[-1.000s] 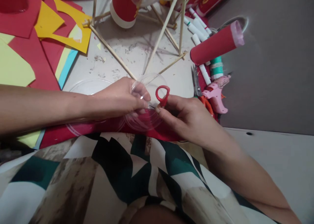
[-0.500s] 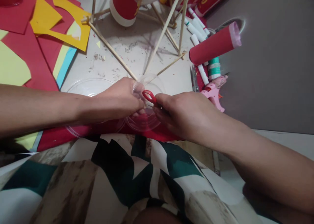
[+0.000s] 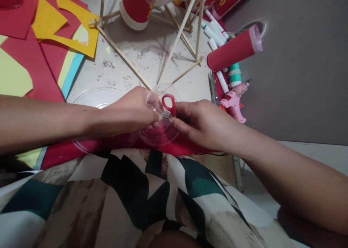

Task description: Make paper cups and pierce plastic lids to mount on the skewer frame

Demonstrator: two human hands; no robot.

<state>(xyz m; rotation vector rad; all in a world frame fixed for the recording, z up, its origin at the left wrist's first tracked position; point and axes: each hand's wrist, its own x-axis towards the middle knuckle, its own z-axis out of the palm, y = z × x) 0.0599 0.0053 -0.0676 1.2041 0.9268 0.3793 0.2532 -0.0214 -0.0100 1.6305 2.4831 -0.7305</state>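
Grey and dusty, the table (image 3: 141, 56) had little crumbs and bits on it. At the far left lay sheets of paper (image 3: 46, 70) in red, yellow, green and blue, one on top of another. Next to them a big clear lid (image 3: 92, 96) lay flat on the table, partly hidden by the left arm. Then came the left hand (image 3: 133, 108), with its fingers pinched together on the edge of a clear dish (image 3: 160, 134). The clear dish sat at the near edge of the table, right between the two hands, and red paper showed through it. At its rim were small red scissors (image 3: 169, 104). Only one red loop stuck up, and the blades were too hidden to see well. The right hand (image 3: 201, 123) was closed tight around the red scissors, just beside the left hand. Behind the hands stood a frame of wooden sticks (image 3: 178, 34) with a red cup (image 3: 134, 7) among them. Further right lay white markers (image 3: 214, 32), a red roll (image 3: 233, 50), a green spool (image 3: 234, 72), grey scissors (image 3: 212, 88) and a pink glue gun (image 3: 233, 101), all close together by the table's right edge. Down low, a patterned cloth (image 3: 136, 197) covered the person's lap.
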